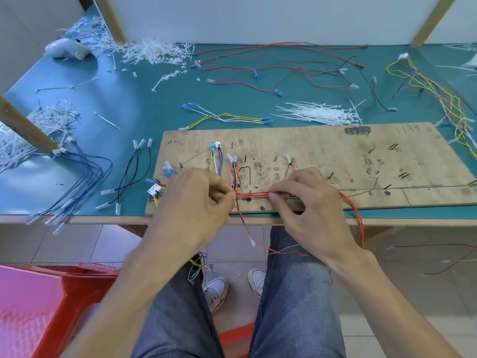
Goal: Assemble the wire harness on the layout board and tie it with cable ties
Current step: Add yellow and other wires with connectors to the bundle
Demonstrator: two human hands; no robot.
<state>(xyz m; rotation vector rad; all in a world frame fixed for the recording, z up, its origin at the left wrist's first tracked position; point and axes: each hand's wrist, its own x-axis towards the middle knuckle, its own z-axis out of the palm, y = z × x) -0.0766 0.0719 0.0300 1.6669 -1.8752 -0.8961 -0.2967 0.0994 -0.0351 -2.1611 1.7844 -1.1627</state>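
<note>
A plywood layout board (pixel 322 151) with nails and pencil marks lies at the near edge of the green table. A bundle of red wires (pixel 254 194) runs along the board's front edge. My left hand (pixel 196 202) pinches the bundle at its left end, fingers curled. My right hand (pixel 307 202) pinches it about a hand's width to the right. Red wires (pixel 357 215) trail off the board and hang over the table edge. Yellow, white and blue wires (pixel 216 161) with connectors stand routed on the board's left part. A heap of white cable ties (pixel 320 113) lies behind the board.
Loose red and black wires (pixel 284 68) lie at the back, multicoloured wires (pixel 438 94) at the right, blue wires (pixel 85 177) and black wires (pixel 134 174) at the left. Cut tie scraps (pixel 154 52) are piled at the back left. A red plastic stool (pixel 51 306) stands near my left knee.
</note>
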